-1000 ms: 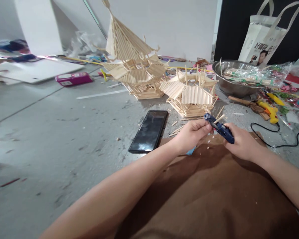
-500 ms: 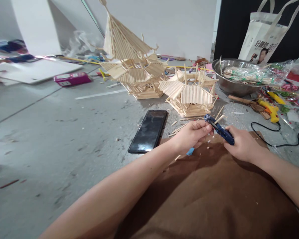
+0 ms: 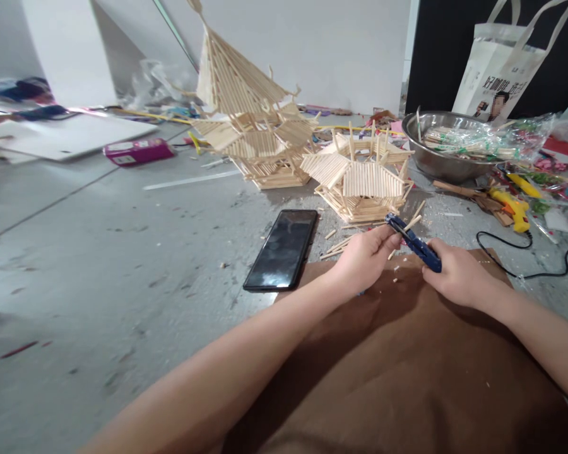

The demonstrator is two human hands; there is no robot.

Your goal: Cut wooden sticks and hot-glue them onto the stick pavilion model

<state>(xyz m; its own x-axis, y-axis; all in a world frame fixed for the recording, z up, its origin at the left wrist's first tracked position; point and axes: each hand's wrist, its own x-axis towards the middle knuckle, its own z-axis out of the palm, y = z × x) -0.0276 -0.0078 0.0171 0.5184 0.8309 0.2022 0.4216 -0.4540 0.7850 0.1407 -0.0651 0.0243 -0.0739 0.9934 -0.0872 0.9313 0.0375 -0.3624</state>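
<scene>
My right hand (image 3: 457,277) is closed round the handles of small blue cutters (image 3: 411,241). The cutter jaws point up and left, toward a thin wooden stick (image 3: 411,223) that crosses them. My left hand (image 3: 364,257) is closed in a pinch right beside the jaws, apparently on the stick's lower end. Both hands hover over a brown cloth (image 3: 407,372) across my lap. Just beyond them stands a small stick-built roof model (image 3: 360,183), and behind that a taller stick pagoda (image 3: 246,107).
A black phone (image 3: 284,249) lies on the grey floor left of my hands. A steel bowl (image 3: 435,161) of packed sticks, a yellow glue gun (image 3: 514,211) with black cord, and a tote bag (image 3: 502,63) sit at the right. A pink box (image 3: 137,151) lies far left.
Both hands and the cutters have shifted slightly up and away from me. A stick fragment seen falling beside my left wrist half a second ago is gone from view.
</scene>
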